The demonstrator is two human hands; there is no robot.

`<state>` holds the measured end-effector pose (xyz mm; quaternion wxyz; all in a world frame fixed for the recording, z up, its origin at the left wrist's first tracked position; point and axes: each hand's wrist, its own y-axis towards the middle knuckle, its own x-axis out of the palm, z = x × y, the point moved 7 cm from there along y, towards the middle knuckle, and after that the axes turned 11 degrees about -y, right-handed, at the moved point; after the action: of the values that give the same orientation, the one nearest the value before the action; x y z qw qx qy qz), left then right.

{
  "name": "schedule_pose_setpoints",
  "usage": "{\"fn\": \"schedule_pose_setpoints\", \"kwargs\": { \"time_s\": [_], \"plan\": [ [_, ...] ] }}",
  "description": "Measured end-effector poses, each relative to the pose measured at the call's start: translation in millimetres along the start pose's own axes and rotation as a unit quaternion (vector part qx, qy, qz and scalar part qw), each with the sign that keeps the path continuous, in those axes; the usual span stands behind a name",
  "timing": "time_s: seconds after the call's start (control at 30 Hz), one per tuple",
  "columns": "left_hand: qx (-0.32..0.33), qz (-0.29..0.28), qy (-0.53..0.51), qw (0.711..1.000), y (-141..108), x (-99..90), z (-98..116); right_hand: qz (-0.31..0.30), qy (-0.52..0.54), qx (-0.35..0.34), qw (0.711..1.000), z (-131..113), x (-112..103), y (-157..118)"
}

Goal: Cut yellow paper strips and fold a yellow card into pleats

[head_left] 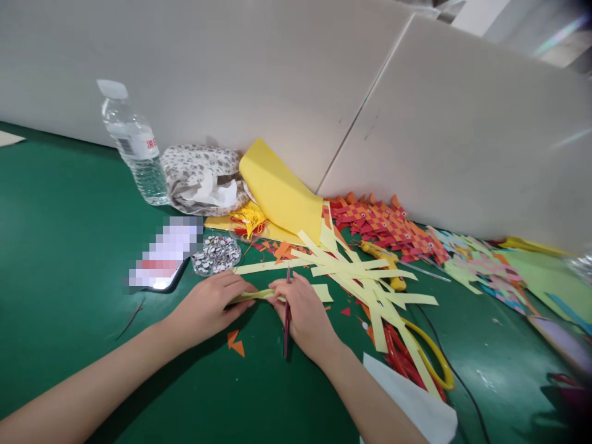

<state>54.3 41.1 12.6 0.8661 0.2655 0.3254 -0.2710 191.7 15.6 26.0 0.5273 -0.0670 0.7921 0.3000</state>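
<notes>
Paper strip [259, 295] between both hands [303, 311]

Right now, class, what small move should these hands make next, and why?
Probably press the yellow paper strip flatter with the fingertips: the left hand and right hand both pinch it, close together, and it looks folded between them.

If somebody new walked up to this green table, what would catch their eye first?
Probably the pile of red and orange checkered paper pieces at the foot of the pale wall, right of the big curled yellow sheet. Next would be the loose tangle of pale yellow strips beside the right hand. A clear water bottle stands out at the back left.
</notes>
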Motion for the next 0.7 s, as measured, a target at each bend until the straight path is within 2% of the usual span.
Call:
{"fn": "schedule_pose_setpoints", "kwargs": {
  "time_s": [0.2, 0.4, 0.7],
  "plan": [
    [-0.024, 0.047, -0.063, 0.997, -1.2, -5.8, -7.2, 0.0, 0.007, -0.003, 1.0, -1.0, -0.3, 0.6],
    [-0.03, 0.057, -0.079, 0.995, -0.7, -7.6, -6.1, 0.008, -0.008, 0.019, 1.0, 4.3, 0.9, -1.7],
    [0.023, 0.045, -0.079, 0.996, -1.5, -3.4, -0.9, 0.037, 0.01, -0.035, 0.999, -3.7, 0.0, -8.1]
  ]
}}
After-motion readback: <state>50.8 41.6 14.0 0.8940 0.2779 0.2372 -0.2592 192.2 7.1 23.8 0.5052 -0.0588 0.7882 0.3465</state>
